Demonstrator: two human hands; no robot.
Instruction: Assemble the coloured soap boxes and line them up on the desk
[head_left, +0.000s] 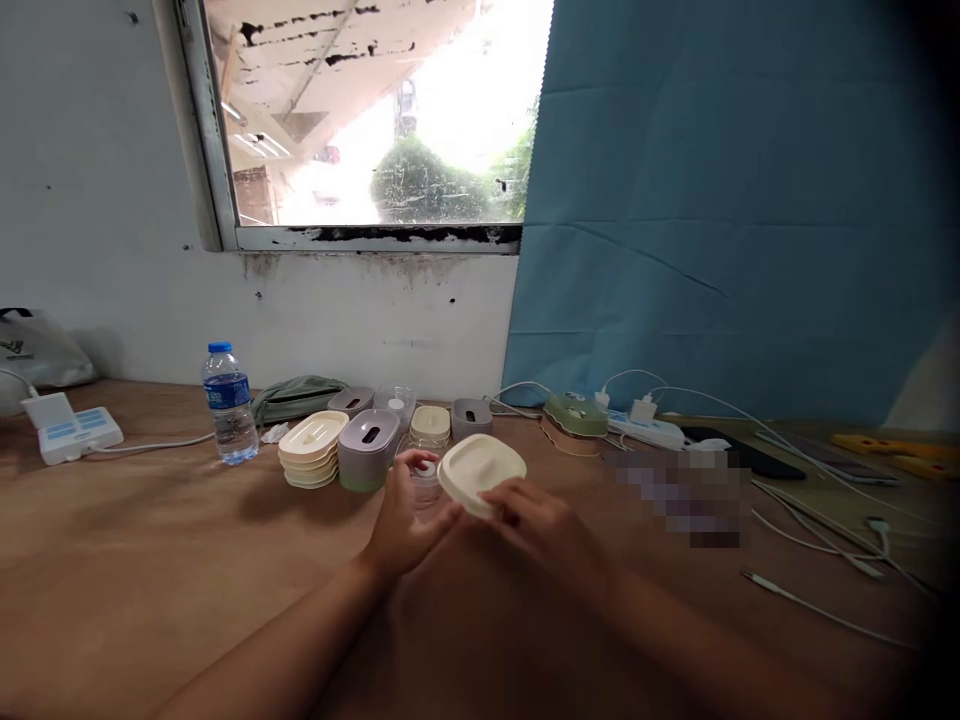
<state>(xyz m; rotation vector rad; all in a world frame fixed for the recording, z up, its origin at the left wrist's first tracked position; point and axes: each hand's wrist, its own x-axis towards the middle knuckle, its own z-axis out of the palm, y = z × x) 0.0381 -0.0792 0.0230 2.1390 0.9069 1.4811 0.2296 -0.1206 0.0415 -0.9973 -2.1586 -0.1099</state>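
A cream lid with a raised middle is pinched at its near edge by my right hand, tilted up over the table. My left hand curls around a clear plastic container, fingers at its far left side and thumb reaching toward the lid. The lid's left edge comes close to the container; whether they touch I cannot tell. Left of my hands stand a stack of cream lids and a mauve-lidded box with a dark slot. Behind are another clear container, a cream-topped one and a smaller slotted box.
A water bottle and a grey-green pouch stand at the left, near a power strip. To the right are a green box, a second power strip, a dark phone and loose white cables.
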